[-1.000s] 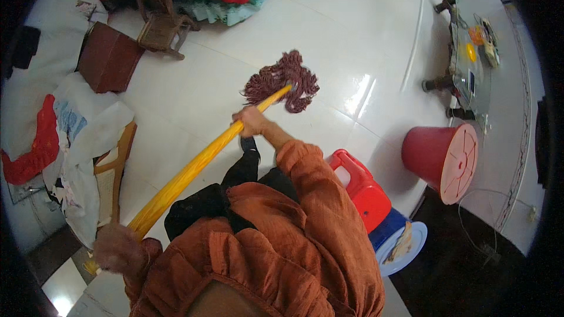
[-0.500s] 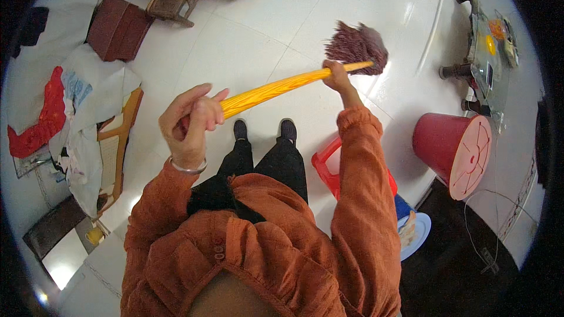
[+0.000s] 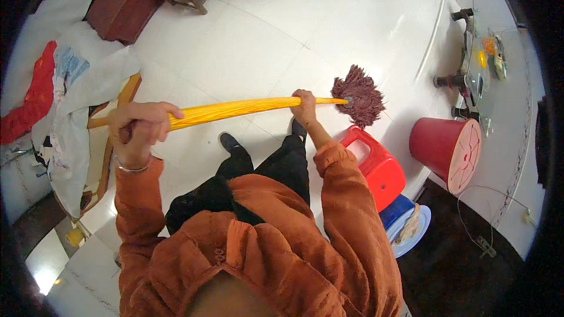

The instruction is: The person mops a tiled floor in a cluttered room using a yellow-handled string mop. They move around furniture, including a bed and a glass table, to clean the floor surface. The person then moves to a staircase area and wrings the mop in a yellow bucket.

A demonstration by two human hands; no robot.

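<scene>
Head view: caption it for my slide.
Left hand and right hand hold a yellow-handled mop over pale floor tiles, a red bucket to the right.

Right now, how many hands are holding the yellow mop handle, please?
2: the left hand is around the thick end of the yellow mop handle, and the right hand grips it nearer the mop head. No others are visible.

Left hand [image 3: 140,131] curled, right hand [image 3: 304,107] closed; both arms [image 3: 346,185] held forward
</scene>
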